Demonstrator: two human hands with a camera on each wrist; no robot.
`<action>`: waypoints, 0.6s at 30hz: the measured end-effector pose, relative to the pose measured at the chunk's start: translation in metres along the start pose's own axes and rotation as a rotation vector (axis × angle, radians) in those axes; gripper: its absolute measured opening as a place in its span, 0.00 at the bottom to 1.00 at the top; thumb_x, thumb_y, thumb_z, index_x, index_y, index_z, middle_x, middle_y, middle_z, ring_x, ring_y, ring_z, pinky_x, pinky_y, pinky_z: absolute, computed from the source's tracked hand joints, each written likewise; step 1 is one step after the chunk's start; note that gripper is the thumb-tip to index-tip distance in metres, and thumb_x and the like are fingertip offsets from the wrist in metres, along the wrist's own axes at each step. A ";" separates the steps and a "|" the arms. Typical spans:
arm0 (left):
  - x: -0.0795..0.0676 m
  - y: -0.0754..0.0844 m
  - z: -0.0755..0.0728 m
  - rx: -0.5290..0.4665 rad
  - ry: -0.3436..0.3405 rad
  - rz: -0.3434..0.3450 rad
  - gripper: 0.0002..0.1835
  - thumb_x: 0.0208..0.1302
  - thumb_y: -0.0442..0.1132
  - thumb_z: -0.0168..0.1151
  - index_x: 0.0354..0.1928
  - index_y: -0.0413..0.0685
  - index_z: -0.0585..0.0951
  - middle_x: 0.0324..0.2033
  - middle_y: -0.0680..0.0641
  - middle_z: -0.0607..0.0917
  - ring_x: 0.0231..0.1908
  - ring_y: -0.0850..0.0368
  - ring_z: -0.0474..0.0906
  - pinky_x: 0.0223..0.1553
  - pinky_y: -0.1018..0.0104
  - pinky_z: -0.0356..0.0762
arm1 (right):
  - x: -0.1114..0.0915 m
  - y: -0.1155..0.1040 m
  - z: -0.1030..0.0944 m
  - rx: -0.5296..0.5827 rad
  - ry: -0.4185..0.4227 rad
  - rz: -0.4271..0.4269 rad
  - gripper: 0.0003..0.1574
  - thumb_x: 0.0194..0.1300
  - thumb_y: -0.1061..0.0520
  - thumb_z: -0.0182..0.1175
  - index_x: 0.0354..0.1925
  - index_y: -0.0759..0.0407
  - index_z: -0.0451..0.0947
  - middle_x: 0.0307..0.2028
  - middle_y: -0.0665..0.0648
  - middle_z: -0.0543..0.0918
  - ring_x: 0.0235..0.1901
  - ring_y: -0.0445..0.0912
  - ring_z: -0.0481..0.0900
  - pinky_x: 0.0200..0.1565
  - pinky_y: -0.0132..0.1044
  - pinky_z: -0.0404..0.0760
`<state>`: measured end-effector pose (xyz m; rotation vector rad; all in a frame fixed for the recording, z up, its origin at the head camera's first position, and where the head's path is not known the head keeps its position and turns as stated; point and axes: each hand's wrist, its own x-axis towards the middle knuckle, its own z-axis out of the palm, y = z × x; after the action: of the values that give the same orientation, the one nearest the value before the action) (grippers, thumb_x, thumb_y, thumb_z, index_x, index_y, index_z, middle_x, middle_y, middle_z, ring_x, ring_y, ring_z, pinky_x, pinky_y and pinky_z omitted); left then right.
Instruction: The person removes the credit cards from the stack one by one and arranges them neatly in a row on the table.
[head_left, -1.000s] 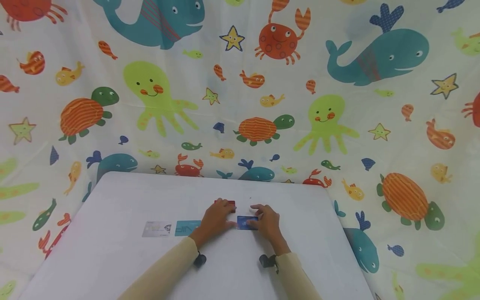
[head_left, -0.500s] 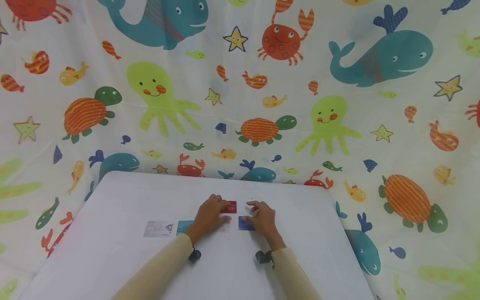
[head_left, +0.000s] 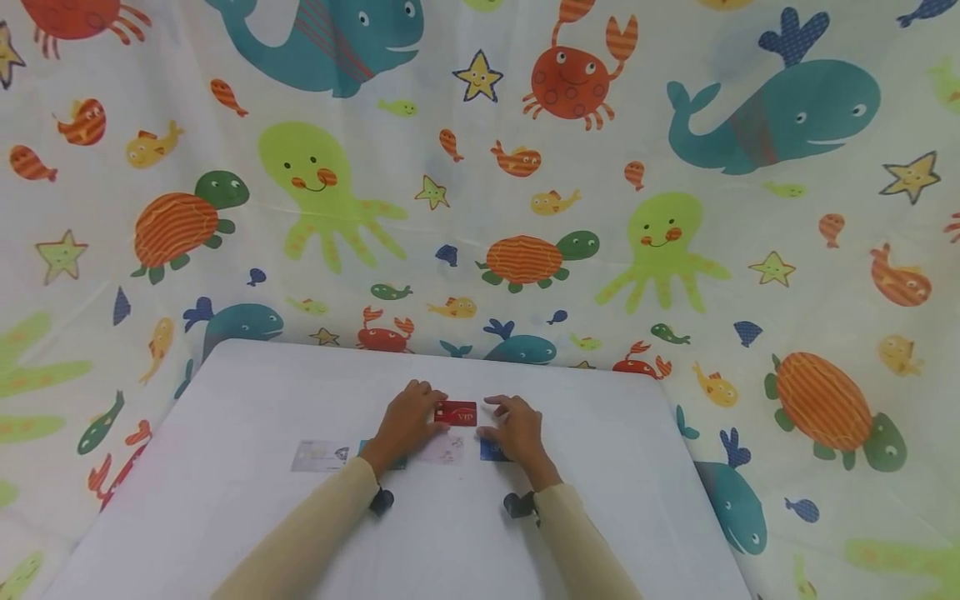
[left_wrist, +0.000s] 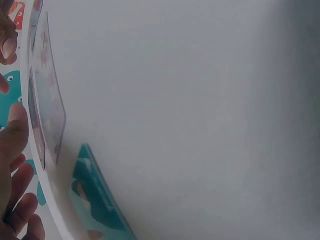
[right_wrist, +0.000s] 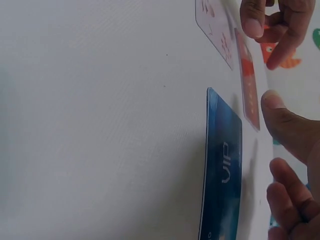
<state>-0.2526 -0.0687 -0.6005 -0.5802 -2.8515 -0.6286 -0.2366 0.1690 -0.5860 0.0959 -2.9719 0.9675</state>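
Note:
A red card (head_left: 455, 413) lettered VIP lies flat on the white table. My left hand (head_left: 408, 417) is at its left end, fingers bent and thumb apart; contact with the card cannot be made out. Below it lies a pale pinkish card (head_left: 442, 450), and a teal card (head_left: 395, 461) is partly covered by my left wrist. My right hand (head_left: 519, 431) hovers with loosely bent fingers, nothing between them, right of the red card. It partly hides a blue card (head_left: 492, 451), whose VIP lettering shows in the right wrist view.
A silvery card (head_left: 320, 456) lies at the left of the row. The white table (head_left: 247, 400) ends at a rear edge against a curtain (head_left: 465, 208) printed with sea animals.
My left hand has drawn left, uncovering the red card and the pale card. My right hand has shifted left and slightly up, over more of the blue card.

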 end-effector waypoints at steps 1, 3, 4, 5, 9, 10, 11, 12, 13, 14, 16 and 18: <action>0.000 -0.001 -0.001 0.000 -0.003 -0.005 0.31 0.57 0.55 0.82 0.62 0.54 0.87 0.46 0.50 0.88 0.46 0.57 0.77 0.57 0.60 0.86 | 0.002 0.000 0.001 -0.007 -0.002 -0.001 0.34 0.59 0.48 0.81 0.63 0.43 0.84 0.45 0.53 0.87 0.43 0.47 0.80 0.58 0.56 0.73; 0.001 -0.003 -0.001 -0.005 -0.006 -0.013 0.31 0.57 0.55 0.82 0.61 0.54 0.87 0.46 0.49 0.88 0.46 0.56 0.77 0.58 0.59 0.86 | 0.004 -0.001 0.004 -0.021 -0.006 -0.004 0.34 0.59 0.48 0.81 0.63 0.44 0.84 0.44 0.53 0.87 0.44 0.47 0.80 0.57 0.55 0.73; 0.001 -0.004 -0.002 -0.010 -0.008 -0.014 0.31 0.57 0.54 0.83 0.61 0.53 0.87 0.46 0.49 0.88 0.45 0.55 0.77 0.58 0.58 0.86 | 0.006 -0.002 0.005 -0.027 -0.012 -0.004 0.34 0.59 0.47 0.81 0.63 0.43 0.84 0.44 0.53 0.87 0.44 0.47 0.80 0.57 0.54 0.72; 0.001 -0.005 -0.002 -0.016 -0.012 -0.019 0.31 0.56 0.54 0.83 0.61 0.53 0.87 0.46 0.48 0.88 0.45 0.55 0.77 0.57 0.57 0.86 | 0.007 -0.002 0.005 -0.028 -0.016 -0.006 0.34 0.59 0.47 0.81 0.63 0.44 0.84 0.44 0.53 0.87 0.44 0.47 0.80 0.57 0.53 0.72; 0.002 -0.007 -0.001 -0.003 -0.026 -0.034 0.32 0.55 0.55 0.83 0.61 0.53 0.87 0.45 0.48 0.88 0.45 0.55 0.77 0.57 0.57 0.86 | 0.010 -0.004 0.008 -0.033 -0.037 -0.022 0.34 0.59 0.47 0.81 0.64 0.44 0.84 0.44 0.52 0.87 0.46 0.48 0.81 0.58 0.54 0.72; 0.002 -0.008 -0.001 -0.002 -0.025 -0.034 0.32 0.55 0.55 0.84 0.61 0.53 0.87 0.45 0.48 0.88 0.45 0.55 0.77 0.57 0.57 0.87 | 0.011 -0.004 0.009 -0.036 -0.042 -0.025 0.35 0.59 0.47 0.81 0.64 0.43 0.84 0.44 0.52 0.87 0.47 0.47 0.81 0.58 0.54 0.72; 0.003 -0.008 0.000 0.002 -0.027 -0.036 0.32 0.55 0.55 0.84 0.61 0.53 0.87 0.45 0.48 0.88 0.45 0.54 0.77 0.57 0.57 0.87 | 0.011 -0.004 0.010 -0.037 -0.045 -0.029 0.35 0.59 0.47 0.81 0.64 0.43 0.84 0.44 0.52 0.87 0.47 0.47 0.82 0.59 0.54 0.73; 0.003 -0.008 0.000 0.005 -0.029 -0.038 0.32 0.55 0.55 0.83 0.61 0.53 0.87 0.46 0.48 0.88 0.46 0.55 0.77 0.57 0.57 0.87 | 0.012 -0.005 0.010 -0.043 -0.053 -0.027 0.35 0.59 0.46 0.81 0.64 0.43 0.84 0.44 0.51 0.87 0.48 0.47 0.82 0.59 0.54 0.73; 0.003 -0.009 0.001 0.004 -0.029 -0.039 0.32 0.55 0.55 0.83 0.61 0.53 0.87 0.46 0.48 0.88 0.46 0.54 0.77 0.58 0.56 0.87 | 0.013 -0.005 0.011 -0.046 -0.057 -0.028 0.35 0.59 0.46 0.81 0.64 0.43 0.84 0.45 0.51 0.87 0.48 0.47 0.82 0.59 0.54 0.73; 0.003 -0.009 0.001 0.003 -0.034 -0.041 0.32 0.55 0.55 0.83 0.61 0.53 0.87 0.46 0.48 0.87 0.46 0.54 0.77 0.58 0.56 0.86 | 0.014 -0.005 0.012 -0.053 -0.063 -0.025 0.35 0.59 0.46 0.81 0.64 0.43 0.84 0.45 0.51 0.87 0.48 0.47 0.82 0.59 0.53 0.73; 0.003 -0.009 0.001 -0.002 -0.039 -0.044 0.32 0.56 0.55 0.83 0.61 0.52 0.87 0.46 0.47 0.87 0.46 0.54 0.77 0.58 0.56 0.86 | 0.015 -0.006 0.014 -0.069 -0.076 -0.018 0.35 0.60 0.45 0.81 0.64 0.42 0.84 0.45 0.51 0.87 0.48 0.46 0.81 0.58 0.52 0.73; 0.003 -0.009 0.001 -0.004 -0.043 -0.046 0.32 0.56 0.55 0.83 0.61 0.52 0.87 0.46 0.48 0.87 0.45 0.55 0.76 0.57 0.57 0.86 | 0.016 -0.007 0.014 -0.081 -0.088 -0.007 0.35 0.60 0.45 0.80 0.64 0.42 0.84 0.45 0.50 0.86 0.48 0.46 0.81 0.58 0.51 0.73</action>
<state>-0.2592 -0.0748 -0.6043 -0.5360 -2.9124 -0.6375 -0.2524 0.1539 -0.5930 0.1518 -3.0835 0.8626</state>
